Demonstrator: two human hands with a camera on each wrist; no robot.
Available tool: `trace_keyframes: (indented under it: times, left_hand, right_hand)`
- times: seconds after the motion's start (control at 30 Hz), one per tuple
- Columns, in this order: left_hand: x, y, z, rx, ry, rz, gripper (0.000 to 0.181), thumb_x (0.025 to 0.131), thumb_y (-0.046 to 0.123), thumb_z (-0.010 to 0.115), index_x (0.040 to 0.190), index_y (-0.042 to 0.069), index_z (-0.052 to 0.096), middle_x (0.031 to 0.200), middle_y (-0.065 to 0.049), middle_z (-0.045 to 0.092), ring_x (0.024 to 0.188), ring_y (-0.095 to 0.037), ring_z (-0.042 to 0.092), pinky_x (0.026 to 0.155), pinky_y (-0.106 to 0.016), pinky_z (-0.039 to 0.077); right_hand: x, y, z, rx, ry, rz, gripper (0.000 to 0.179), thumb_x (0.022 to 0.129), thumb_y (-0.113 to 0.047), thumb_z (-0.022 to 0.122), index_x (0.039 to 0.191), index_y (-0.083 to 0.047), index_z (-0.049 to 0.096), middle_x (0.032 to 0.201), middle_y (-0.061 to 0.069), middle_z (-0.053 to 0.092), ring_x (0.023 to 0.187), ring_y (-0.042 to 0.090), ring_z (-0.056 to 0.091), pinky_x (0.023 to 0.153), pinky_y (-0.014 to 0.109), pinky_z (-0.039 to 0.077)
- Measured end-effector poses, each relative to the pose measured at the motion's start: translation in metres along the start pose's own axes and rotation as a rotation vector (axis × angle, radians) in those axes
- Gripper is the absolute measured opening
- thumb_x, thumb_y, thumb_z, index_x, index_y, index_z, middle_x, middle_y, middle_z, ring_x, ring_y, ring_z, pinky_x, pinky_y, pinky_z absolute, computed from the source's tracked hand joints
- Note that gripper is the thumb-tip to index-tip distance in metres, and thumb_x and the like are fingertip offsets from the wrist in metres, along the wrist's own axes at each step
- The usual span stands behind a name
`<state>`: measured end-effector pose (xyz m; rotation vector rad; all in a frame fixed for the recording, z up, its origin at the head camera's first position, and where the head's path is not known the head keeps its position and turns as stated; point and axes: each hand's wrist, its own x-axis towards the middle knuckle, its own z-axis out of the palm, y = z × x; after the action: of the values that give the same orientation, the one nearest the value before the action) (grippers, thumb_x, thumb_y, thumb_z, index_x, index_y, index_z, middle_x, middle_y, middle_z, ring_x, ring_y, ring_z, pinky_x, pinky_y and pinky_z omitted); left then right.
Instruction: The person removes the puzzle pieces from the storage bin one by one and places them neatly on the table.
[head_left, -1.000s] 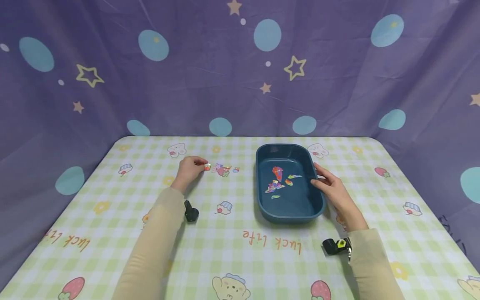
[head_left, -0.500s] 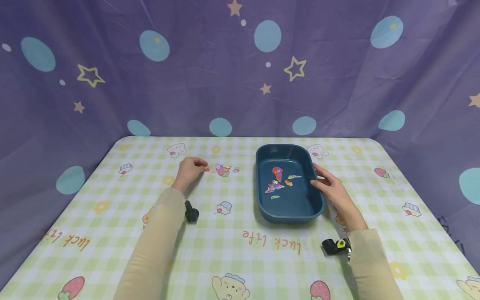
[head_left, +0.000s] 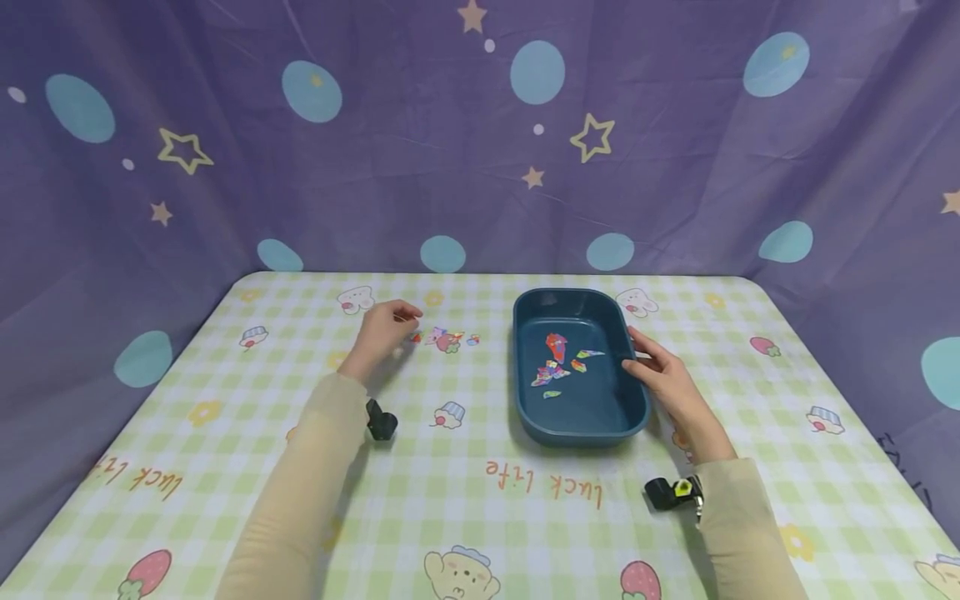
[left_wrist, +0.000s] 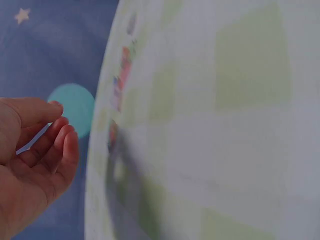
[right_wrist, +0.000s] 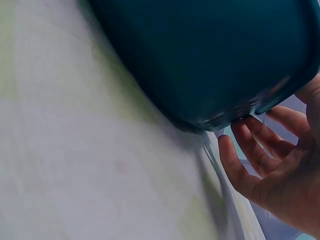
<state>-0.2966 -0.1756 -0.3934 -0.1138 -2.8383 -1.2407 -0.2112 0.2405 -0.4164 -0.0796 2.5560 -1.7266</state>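
My left hand hovers just above the table, left of a short row of small, shiny, many-coloured pieces. In the left wrist view its fingers are loosely bent, and nothing shows between thumb and fingertips. A small red piece lies on the cloth just below those fingertips. With the thumb over the rim and the fingers against the outer wall, my right hand grips the right side of a dark blue plastic basin. Several similar bright pieces lie on the basin's floor.
A green-and-white checked cloth with printed cartoons covers the table. Behind its far edge hangs a purple curtain with stars and blue ovals. A black wrist camera sits by the left sleeve, another camera by the right.
My left hand set the small piece it pinched down at the row's left end, let it go and rose slightly. My right hand and the basin stayed put.
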Motion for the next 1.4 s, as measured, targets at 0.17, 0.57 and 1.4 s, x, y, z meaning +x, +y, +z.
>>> trace_keyframes:
  times: [0.17,0.57,1.4]
  left_hand:
    - [-0.001,0.022,0.004,-0.042,-0.076,0.055,0.022,0.086,0.011,0.059,0.105,0.002,0.064,0.098,-0.013,0.064,0.084,-0.025,0.060,0.066,-0.032,0.050]
    - [-0.007,0.078,0.023,0.018,-0.171,0.248,0.015,0.084,0.016,0.062,0.098,0.012,0.066,0.094,-0.005,0.065,0.083,-0.019,0.061,0.072,-0.030,0.049]
    - [-0.013,0.148,0.089,0.239,-0.686,0.558,0.021,0.082,0.009,0.066,0.103,0.007,0.066,0.092,0.001,0.066,0.083,-0.008,0.060,0.074,-0.018,0.047]
  right_hand:
    - [0.001,0.001,0.000,0.000,0.002,-0.007,0.060,0.090,-0.027,0.056,0.143,-0.020,0.029,0.137,0.016,0.039,0.094,-0.004,0.051,0.079,0.011,0.040]
    - [0.000,0.000,-0.001,0.004,0.001,-0.017,0.060,0.090,-0.028,0.055,0.143,-0.020,0.028,0.136,0.018,0.038,0.095,-0.004,0.050,0.079,0.011,0.040]
    - [0.001,0.001,0.000,-0.024,-0.007,0.010,0.059,0.091,-0.027,0.054,0.144,-0.023,0.028,0.137,0.015,0.039,0.102,0.007,0.050,0.082,0.015,0.040]
